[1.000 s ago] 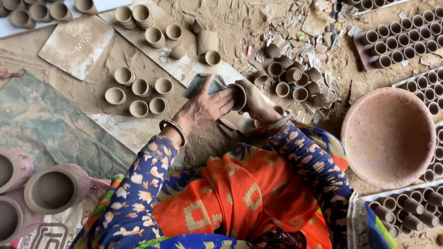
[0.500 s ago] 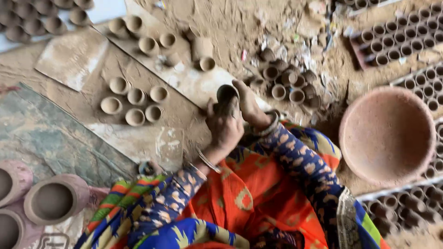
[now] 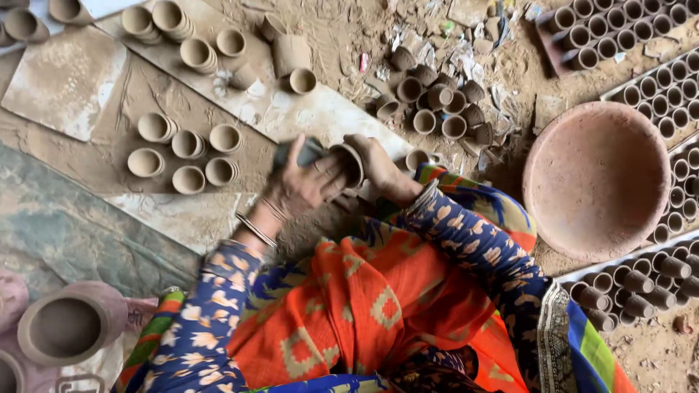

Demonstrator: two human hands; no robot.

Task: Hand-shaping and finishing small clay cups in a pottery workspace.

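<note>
My right hand (image 3: 382, 169) grips a small brown clay cup (image 3: 349, 163), holding it on its side with the mouth turned left. My left hand (image 3: 295, 191) holds a dark grey pad (image 3: 306, 151) and presses it against the cup's mouth. Both hands meet just above my lap, over a pale dusty board (image 3: 320, 116). Bangles sit on both wrists. The cup's far side is hidden by my fingers.
Pale unfired cups (image 3: 186, 153) lie in a cluster to the left, with stacks (image 3: 171, 18) further back. A heap of darker cups (image 3: 437, 102) sits behind my hands. To the right are a big clay bowl (image 3: 597, 178) and trays of cups (image 3: 633, 287). Large pots (image 3: 69, 331) stand lower left.
My left hand, its fingers spread beside the cup a second ago, has closed on the grey pad and pressed it to the cup. My right hand has kept hold of the cup.
</note>
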